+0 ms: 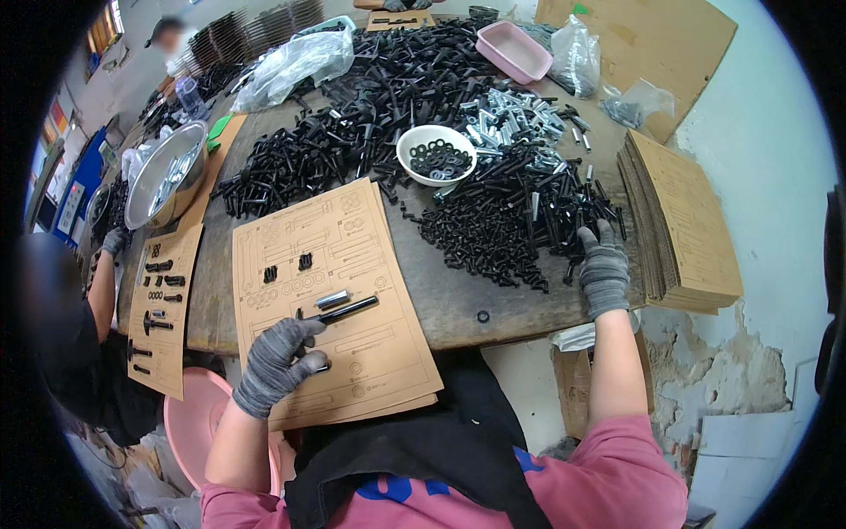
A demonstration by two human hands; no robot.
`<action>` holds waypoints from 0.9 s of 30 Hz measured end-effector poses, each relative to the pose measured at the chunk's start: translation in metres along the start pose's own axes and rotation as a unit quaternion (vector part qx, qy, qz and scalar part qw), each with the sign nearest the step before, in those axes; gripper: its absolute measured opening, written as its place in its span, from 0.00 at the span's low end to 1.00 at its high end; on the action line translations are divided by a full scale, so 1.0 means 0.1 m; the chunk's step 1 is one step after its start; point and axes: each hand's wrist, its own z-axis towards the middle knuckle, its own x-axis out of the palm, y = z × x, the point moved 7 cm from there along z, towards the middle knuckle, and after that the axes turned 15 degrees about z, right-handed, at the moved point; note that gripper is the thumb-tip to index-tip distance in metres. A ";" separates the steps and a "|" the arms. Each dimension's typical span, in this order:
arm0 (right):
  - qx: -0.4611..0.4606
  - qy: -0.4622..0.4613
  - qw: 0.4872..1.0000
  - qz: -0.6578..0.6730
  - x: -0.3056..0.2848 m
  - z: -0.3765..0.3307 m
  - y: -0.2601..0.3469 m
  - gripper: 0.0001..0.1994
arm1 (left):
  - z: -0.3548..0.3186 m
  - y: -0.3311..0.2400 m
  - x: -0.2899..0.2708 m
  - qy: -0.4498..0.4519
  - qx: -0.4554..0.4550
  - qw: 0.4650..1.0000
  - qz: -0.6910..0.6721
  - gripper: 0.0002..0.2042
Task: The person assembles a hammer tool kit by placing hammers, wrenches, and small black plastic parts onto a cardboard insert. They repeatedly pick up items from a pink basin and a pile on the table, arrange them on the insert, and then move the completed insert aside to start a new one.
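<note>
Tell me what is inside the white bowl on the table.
The white bowl holds a loose heap of small black rings, apparently washers, filling its lower part. Whatever lies beneath the top layer is covered, and the bowl's base cannot be seen.

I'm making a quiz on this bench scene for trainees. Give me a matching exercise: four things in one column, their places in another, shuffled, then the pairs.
Things:
1. White bowl
2. Pink tray
3. Left hand
4. Right hand

Places:
A. on the printed card, by a long black bolt
B. at the far side of the table, near clear bags
C. on the edge of the black screw pile
D. mid-table, holding black washers

Pairs: 1-D, 2-B, 3-A, 4-C
</note>
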 end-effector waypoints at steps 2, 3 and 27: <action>-0.008 0.029 0.999 -0.032 0.13 0.07 -0.09 0.19 | 0.17 -0.21 0.05 0.014 0.041 0.999 0.004 0.16; 0.000 0.062 0.998 -0.024 0.21 0.14 -0.10 0.20 | 0.24 -0.27 0.11 0.018 0.069 0.997 0.014 0.15; 0.033 -0.202 0.646 0.736 -0.01 -0.25 0.20 0.11 | 2.37 -1.65 1.50 0.007 0.303 0.921 0.245 0.18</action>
